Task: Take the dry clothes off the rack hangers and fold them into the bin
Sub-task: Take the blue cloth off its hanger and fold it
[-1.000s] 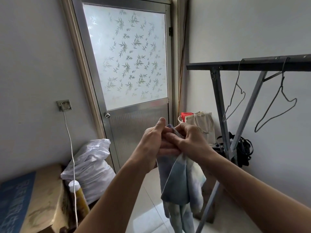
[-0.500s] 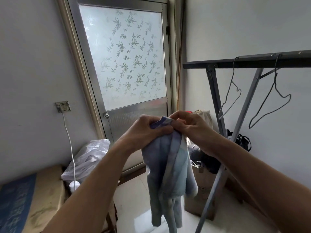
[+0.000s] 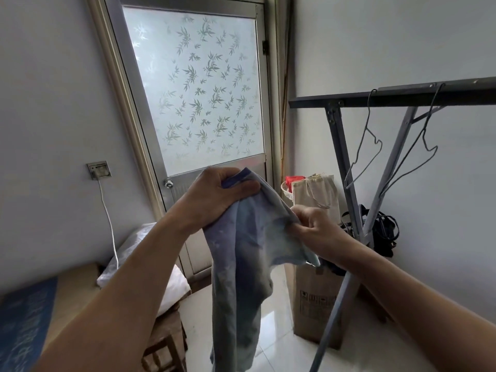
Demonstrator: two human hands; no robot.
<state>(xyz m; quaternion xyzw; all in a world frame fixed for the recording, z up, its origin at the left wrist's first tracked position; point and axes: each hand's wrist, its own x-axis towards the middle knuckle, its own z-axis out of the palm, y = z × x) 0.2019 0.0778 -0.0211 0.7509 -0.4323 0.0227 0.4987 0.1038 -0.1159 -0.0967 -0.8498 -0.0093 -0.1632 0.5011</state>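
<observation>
We see a pale blue garment with a darker blue edge at its top, bunched there and hanging limp and creased in midair. Beside it, two bare wire hangers hang from the dark rack.

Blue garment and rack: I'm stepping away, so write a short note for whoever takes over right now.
Left hand grips the blue garment at its top edge; right hand pinches its side, lower down. The garment hangs unfolded between them, off the rack.
Done: two wire hangers hang bare on the rack.
Left: fold this garment and put it in the bin, which I cannot identify for certain in this view.
</observation>
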